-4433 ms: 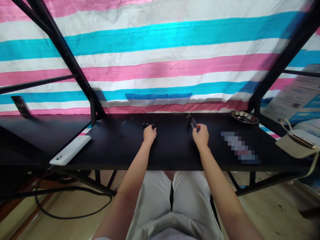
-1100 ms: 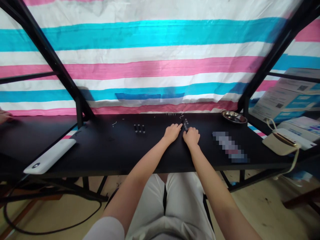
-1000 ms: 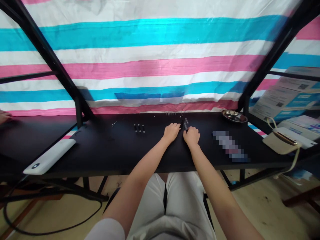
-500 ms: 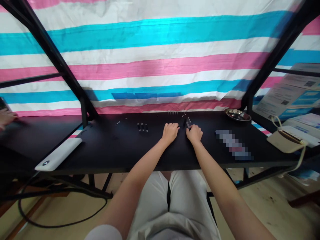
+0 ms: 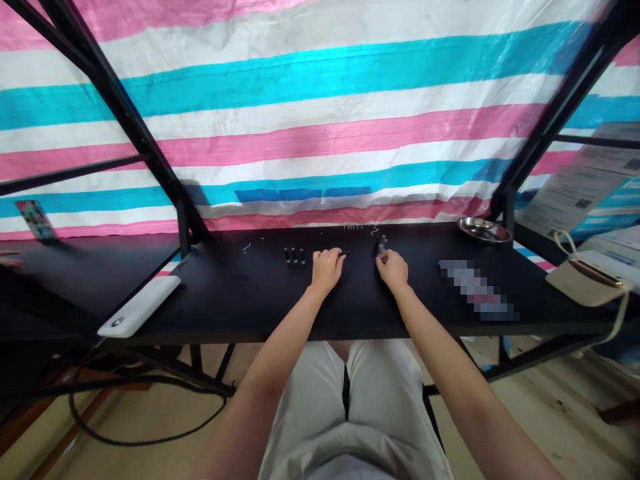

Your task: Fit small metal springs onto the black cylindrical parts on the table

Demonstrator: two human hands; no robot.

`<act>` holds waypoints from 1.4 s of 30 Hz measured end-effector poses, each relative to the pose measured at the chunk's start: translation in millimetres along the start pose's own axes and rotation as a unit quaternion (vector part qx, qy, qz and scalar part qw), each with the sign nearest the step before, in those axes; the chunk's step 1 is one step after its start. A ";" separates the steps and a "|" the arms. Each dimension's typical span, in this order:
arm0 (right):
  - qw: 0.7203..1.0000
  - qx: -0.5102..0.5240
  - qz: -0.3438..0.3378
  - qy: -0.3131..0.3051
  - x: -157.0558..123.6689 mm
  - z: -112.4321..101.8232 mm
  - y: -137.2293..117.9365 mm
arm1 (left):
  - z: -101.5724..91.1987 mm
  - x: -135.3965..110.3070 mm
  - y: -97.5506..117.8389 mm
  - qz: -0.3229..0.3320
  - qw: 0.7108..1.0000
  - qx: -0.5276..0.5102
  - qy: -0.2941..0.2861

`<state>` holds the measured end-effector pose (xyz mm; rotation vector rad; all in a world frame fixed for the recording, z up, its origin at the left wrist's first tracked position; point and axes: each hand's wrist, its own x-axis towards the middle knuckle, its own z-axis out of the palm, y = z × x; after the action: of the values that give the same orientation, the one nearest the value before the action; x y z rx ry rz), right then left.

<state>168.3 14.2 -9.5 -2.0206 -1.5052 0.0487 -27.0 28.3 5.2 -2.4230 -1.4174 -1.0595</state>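
Observation:
My left hand (image 5: 327, 269) is over the middle of the black table, fingers closed in a pinch. A small dark stick-like piece (image 5: 345, 253) pokes out from its fingertips to the right. To its left, three short black cylinders (image 5: 294, 256) with pale ends are lined up side by side. My right hand (image 5: 393, 270) rests on the table, thumb and fingers drawn together at a cluster of small dark and clear pieces (image 5: 383, 244). Whether it grips one of them is too small to make out.
A shiny metal dish (image 5: 484, 230) lies at the back right, with a pixelated flat item (image 5: 475, 290) nearer. A beige pouch (image 5: 587, 279) sits at the right end, a white corded device (image 5: 140, 307) at the left. Small pale pieces (image 5: 353, 227) line the back edge. Another person's hand (image 5: 10, 260) shows far left.
My left hand has moved left, away from my right hand, and the small dark piece now shows at its fingertips. My right hand stays by the cluster. The view has shifted slightly.

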 end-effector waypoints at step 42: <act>0.982 0.068 -0.177 0.015 -14.0 17.1 -53.6 | -11.6 1.0 -5.3 -0.017 0.993 -0.078 0.082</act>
<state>111.0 18.5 -1.6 -1.6176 -1.7686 -0.0233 -36.7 26.7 13.3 -2.3556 -1.3751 -1.3913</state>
